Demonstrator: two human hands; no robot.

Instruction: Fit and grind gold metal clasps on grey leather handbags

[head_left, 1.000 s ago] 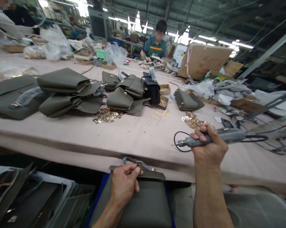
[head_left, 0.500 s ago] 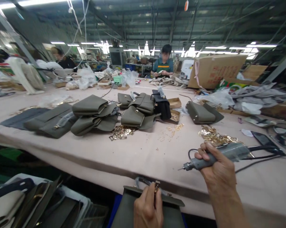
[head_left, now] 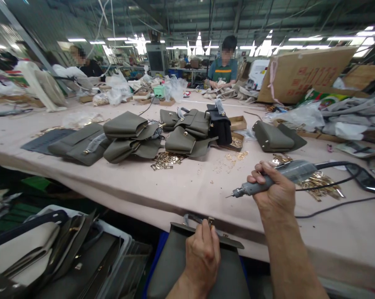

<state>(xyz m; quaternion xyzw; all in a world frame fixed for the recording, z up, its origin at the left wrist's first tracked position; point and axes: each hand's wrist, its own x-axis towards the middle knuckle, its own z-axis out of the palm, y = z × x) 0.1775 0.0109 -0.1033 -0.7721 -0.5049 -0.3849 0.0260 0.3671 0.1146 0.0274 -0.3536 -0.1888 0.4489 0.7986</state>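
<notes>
Head view, left hand: the left hand (head_left: 202, 257) is pinching shut on a small gold fitting (head_left: 210, 222) at the top edge of the grey bag (head_left: 175, 270).
Head view, right hand: the right hand (head_left: 275, 193) is gripping tight around the electric screwdriver (head_left: 281, 177), raised over the table (head_left: 181, 187) with its tip pointing left at nothing.
Where the bag is: it is sitting just below the near table edge, between the two forearms.
Gap: the screwdriver tip is hanging above and to the right of the fitting, clearly apart from it.
Step in hand: as I read it, the fitting is being held in place and the tool is not yet on it.
Next move calls for: bringing the tip down and left onto the fitting, with the pinching fingers clear of the bit and slack in the cable (head_left: 337, 166).
Around: more grey bags (head_left: 181, 139) and loose gold parts (head_left: 320, 182) are lying on the table, and a co-worker (head_left: 226, 68) is sitting at the far end.
</notes>
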